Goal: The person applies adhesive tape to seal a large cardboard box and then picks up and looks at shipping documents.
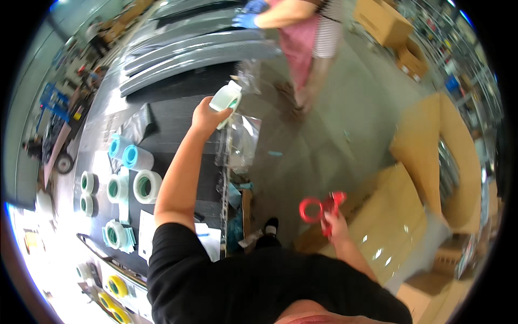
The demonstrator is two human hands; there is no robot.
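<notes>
Over the right edge of the black-topped table (186,186), my left hand (205,117) is closed around a roll of translucent white tape (222,99) with a green core. On the other side, away from the table, my right hand (336,227) grips a red tape dispenser (333,202) by its handle. The dispenser's round ring is at its left, and I see no tape roll on it. More tape rolls (147,187) lie on the table left of my left arm, with two light-blue rolls (138,157) behind them.
Long grey plastic-wrapped pieces (199,54) cover the table's far end. A person (305,43) in blue gloves stands beside them. Clear plastic (244,141) hangs off the table's right edge. An open cardboard box (418,140) and flat cardboard (377,216) lie at right.
</notes>
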